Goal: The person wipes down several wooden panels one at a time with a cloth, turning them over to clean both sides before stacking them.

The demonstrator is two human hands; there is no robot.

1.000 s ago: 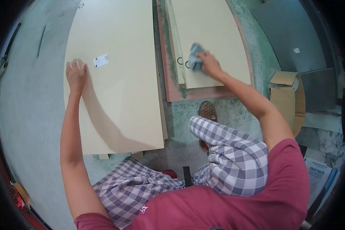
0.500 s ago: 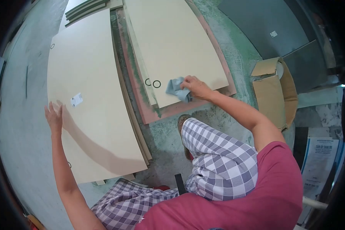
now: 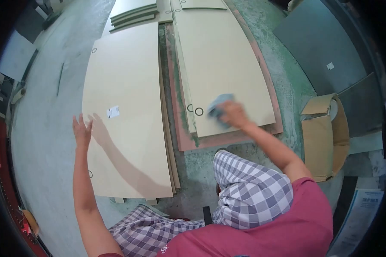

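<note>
On the right stack, a cream panel [image 3: 227, 55] lies flat with a black ring [image 3: 199, 111] near its front left corner. My right hand [image 3: 236, 115], smeared by motion, grips a blue-grey cloth [image 3: 218, 107] over that panel's front end. A second large cream panel [image 3: 128, 77] tops the left stack and bears a white label [image 3: 113, 112]. At its left edge, my left hand [image 3: 82, 130] is open with fingers spread, holding nothing, its shadow falling across the panel.
Curved panel pieces [image 3: 133, 17] are piled at the back. To the right stand a torn cardboard box [image 3: 319, 141] and dark grey panels [image 3: 321, 47]. A pink board [image 3: 276, 120] underlies the right stack. A printed white sheet [image 3: 364, 214] is at lower right.
The whole view has shifted, so the panels appear farther right and lower. My right hand has moved the cloth slightly over the panel. My left hand has drifted outward from its shadow.
</note>
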